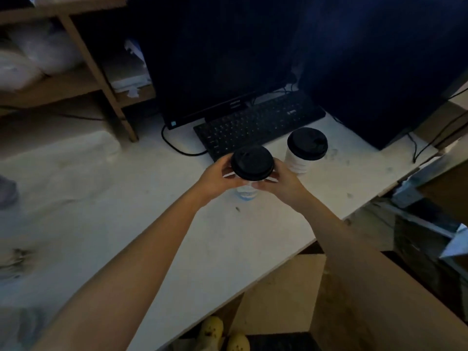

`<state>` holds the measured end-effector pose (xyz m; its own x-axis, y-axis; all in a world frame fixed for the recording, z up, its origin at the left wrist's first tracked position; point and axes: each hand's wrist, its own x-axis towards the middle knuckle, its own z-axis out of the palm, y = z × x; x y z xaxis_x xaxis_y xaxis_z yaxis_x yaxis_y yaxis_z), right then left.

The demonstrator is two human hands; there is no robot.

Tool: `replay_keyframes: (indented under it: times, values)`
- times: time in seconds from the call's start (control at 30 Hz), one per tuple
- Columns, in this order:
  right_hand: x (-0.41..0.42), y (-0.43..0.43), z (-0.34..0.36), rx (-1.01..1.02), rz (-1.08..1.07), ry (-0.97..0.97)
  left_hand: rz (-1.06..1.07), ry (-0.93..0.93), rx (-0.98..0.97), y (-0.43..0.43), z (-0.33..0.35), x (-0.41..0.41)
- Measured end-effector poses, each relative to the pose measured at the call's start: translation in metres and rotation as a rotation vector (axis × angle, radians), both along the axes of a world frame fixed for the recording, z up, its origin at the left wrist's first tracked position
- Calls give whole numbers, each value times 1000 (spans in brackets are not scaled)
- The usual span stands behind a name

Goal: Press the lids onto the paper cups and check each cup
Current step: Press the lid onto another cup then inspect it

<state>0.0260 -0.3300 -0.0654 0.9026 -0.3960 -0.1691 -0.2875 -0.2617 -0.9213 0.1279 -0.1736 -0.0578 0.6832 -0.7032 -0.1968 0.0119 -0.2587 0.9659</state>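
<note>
A white paper cup (246,193) with a black lid (252,162) stands on the white table (157,219) in the middle of the head view. My left hand (219,176) grips the lid's left edge and my right hand (281,180) grips its right edge, fingers curled around the rim. Most of the cup's wall is hidden by my hands. A second white paper cup (296,161) with a black lid (307,143) stands just to the right, untouched.
A black keyboard (258,122) and a dark monitor (217,57) sit right behind the cups. A dark computer case (379,72) stands at the right. Wooden shelves (83,54) with white bags are at the left. The table's front edge runs diagonally at lower right.
</note>
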Motion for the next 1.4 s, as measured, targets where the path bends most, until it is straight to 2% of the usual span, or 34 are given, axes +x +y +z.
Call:
replay_keyframes:
  times: [0.47,0.8,0.87,0.9,0.97,1.0,1.03,1.13,1.23,1.4]
  values:
    - [44,146,7,86,382,-67,397,-15,-20,170,12,-21]
    - [47,188,-12,108,421,-61,397,136,-115,214,2,-24]
    - [48,180,-15,36,459,10,591,125,-98,208,5,-24]
    - [51,176,-15,27,412,11,740,100,-96,202,7,-24]
    - [61,174,-7,149,205,-43,969,35,-55,185,15,-24]
    - [68,177,1,217,127,-57,999,0,9,175,20,-24]
    - [76,182,10,243,105,-47,975,-41,86,166,23,-23]
    - [91,197,27,160,256,46,869,-137,195,149,20,-18]
    - [93,199,28,204,328,74,863,-137,157,150,13,-14]
    - [94,197,23,233,329,62,874,-146,109,149,9,-14]
